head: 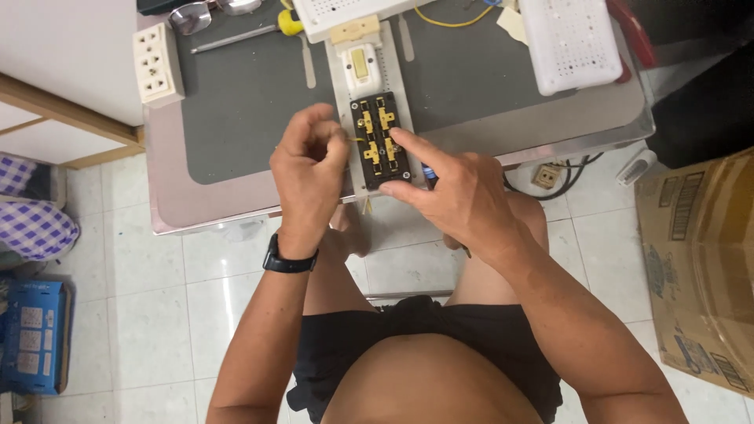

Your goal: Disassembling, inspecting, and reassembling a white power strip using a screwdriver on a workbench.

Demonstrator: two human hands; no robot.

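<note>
Your left hand (309, 169) is loosely fisted, fingertips pinched together on a thin yellow wire (355, 139) that runs to the left edge of the black rectangular socket module with brass contact plates (381, 140). Your right hand (459, 200) lies just right of that module: the forefinger is stretched out with its tip on the module's right edge, the thumb presses at its lower corner, and the other fingers curl under, where a small blue-tipped tool shows only partly; you cannot tell how it is gripped. There is one module, with four brass plates you can count on its face. It sits on the near end of a long white plastic strip base (352, 98) lying on the dark grey mat (243, 102) of the metal-edged low table (169, 212). One cream rocker switch (360, 64) is mounted on the same strip, farther from you.

One cream three-outlet power block (156, 64) stands at the mat's left edge. One yellow-handled screwdriver (251, 33) lies beyond it. Two white perforated plastic trays (569, 43) rest at the far side; their contents are not visible. One brown cardboard box (703, 267) stands on the tiled floor to your right.
</note>
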